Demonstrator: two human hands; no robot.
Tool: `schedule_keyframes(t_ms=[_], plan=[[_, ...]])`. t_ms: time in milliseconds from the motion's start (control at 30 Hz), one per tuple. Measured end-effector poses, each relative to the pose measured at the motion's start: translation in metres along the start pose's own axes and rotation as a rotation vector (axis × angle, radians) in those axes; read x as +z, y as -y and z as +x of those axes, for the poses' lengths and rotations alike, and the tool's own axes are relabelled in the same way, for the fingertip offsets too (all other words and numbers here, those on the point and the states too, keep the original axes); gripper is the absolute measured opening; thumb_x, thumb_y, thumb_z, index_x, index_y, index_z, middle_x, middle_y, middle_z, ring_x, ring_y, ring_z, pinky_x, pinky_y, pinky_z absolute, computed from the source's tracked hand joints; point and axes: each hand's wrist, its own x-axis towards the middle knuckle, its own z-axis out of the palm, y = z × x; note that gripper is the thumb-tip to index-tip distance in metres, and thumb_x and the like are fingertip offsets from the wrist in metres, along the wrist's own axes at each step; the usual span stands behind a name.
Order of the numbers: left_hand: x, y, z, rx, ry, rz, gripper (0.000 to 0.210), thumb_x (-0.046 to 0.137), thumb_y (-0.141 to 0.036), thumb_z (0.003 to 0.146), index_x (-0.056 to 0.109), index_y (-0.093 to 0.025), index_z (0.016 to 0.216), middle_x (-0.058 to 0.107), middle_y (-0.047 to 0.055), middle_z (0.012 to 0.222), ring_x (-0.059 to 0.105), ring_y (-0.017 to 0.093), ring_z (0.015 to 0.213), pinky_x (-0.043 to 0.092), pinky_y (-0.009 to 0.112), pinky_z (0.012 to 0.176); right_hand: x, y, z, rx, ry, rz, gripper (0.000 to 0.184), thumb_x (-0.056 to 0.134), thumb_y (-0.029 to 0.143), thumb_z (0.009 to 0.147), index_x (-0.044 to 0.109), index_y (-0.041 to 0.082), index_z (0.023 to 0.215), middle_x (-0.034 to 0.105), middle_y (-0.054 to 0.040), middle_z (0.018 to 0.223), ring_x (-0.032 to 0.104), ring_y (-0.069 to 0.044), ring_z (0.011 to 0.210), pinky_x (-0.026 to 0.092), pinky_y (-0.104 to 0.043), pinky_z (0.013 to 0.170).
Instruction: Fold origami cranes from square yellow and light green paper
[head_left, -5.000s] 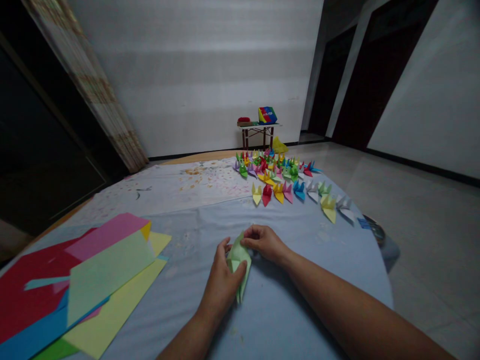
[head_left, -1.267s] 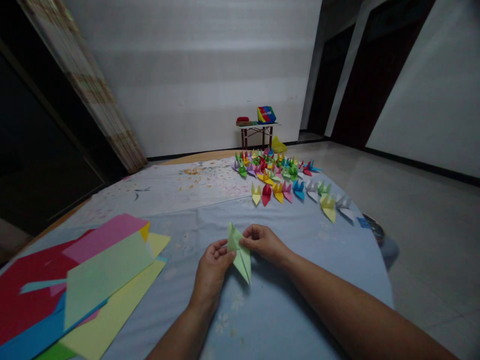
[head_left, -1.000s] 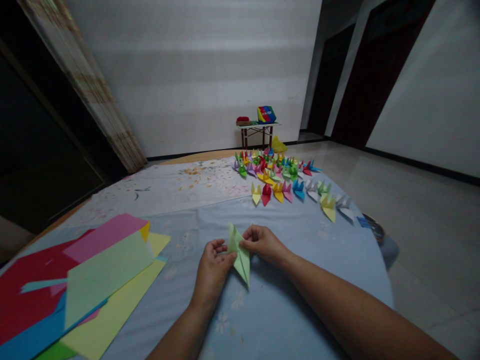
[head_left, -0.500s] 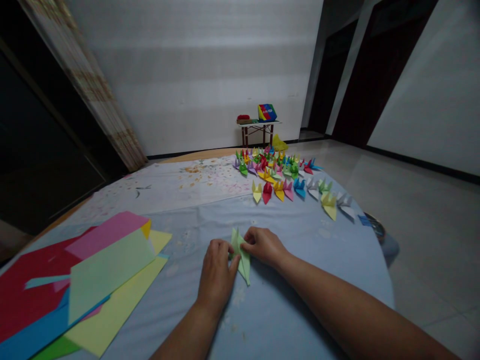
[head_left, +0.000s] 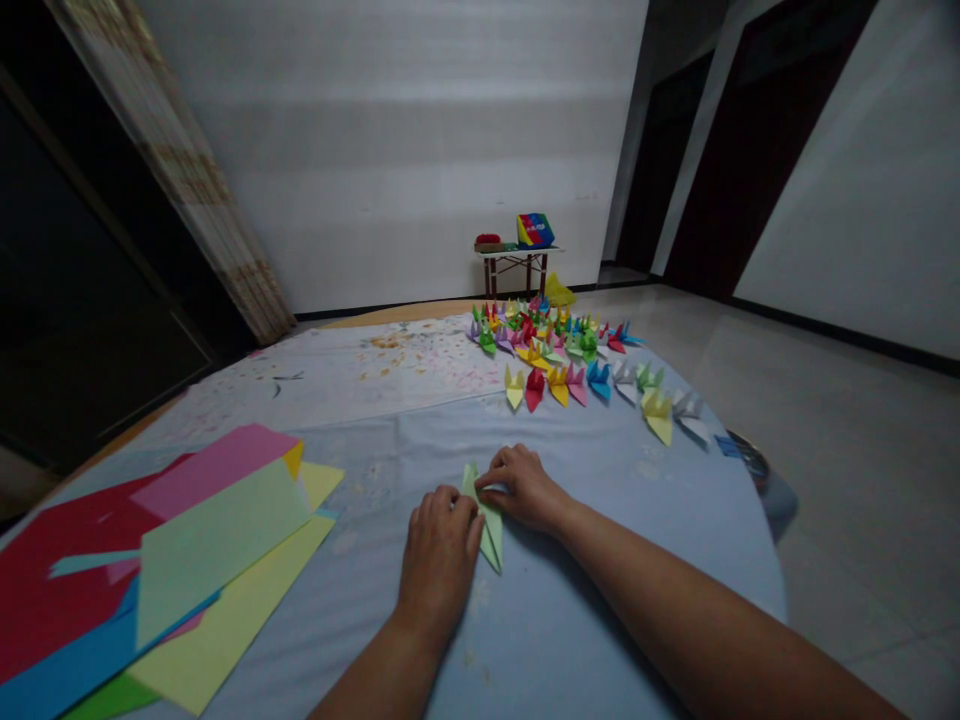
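Note:
A narrow, folded piece of light green paper lies on the blue tablecloth in front of me, its pointed end toward me. My left hand is closed on its left edge, thumb and fingertips at the paper and covering part of it. On the other side my right hand pinches the upper right part between thumb and curled fingers. The paper's far tip shows between the two hands.
Coloured paper sheets overlap on the table's left. Finished paper cranes in many colours stand at the back right, one row nearer than a dense cluster. A small table with a colourful box is by the wall.
Both hands stay at the green paper. My left hand has shifted slightly right over it, and the paper's two upper points now look closer together.

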Motion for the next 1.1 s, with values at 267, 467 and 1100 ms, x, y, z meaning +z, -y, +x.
schedule_keyframes(t_ms=[267, 467, 1100], plan=[[0.006, 0.0, -0.001, -0.009, 0.004, -0.025, 0.022, 0.044, -0.019, 0.083, 0.054, -0.02, 0.103, 0.055, 0.007, 0.107, 0.047, 0.023, 0.1, 0.037, 0.039, 0.085, 0.0, 0.001, 0.002, 0.028, 0.048, -0.063, 0.03, 0.056, 0.035, 0.08, 0.06, 0.033, 0.109, 0.053, -0.0064, 0.093, 0.041, -0.02, 0.089, 0.028, -0.034, 0.077], [0.006, -0.001, -0.002, -0.018, 0.03, 0.011, 0.022, 0.045, -0.02, 0.083, 0.055, -0.021, 0.103, 0.056, 0.006, 0.106, 0.048, 0.022, 0.1, 0.036, 0.04, 0.086, -0.002, 0.004, 0.004, 0.062, 0.103, -0.107, 0.031, 0.052, 0.035, 0.081, 0.058, 0.033, 0.111, 0.052, -0.0072, 0.096, 0.041, -0.021, 0.091, 0.028, -0.035, 0.076], [0.008, -0.003, -0.002, -0.041, 0.077, 0.087, 0.026, 0.043, -0.02, 0.086, 0.054, -0.021, 0.109, 0.055, 0.008, 0.119, 0.046, 0.022, 0.112, 0.035, 0.041, 0.09, -0.01, 0.006, 0.02, 0.133, 0.251, -0.155, 0.04, 0.05, 0.036, 0.076, 0.051, 0.034, 0.116, 0.055, -0.0059, 0.093, 0.045, -0.024, 0.09, 0.031, -0.036, 0.077]])
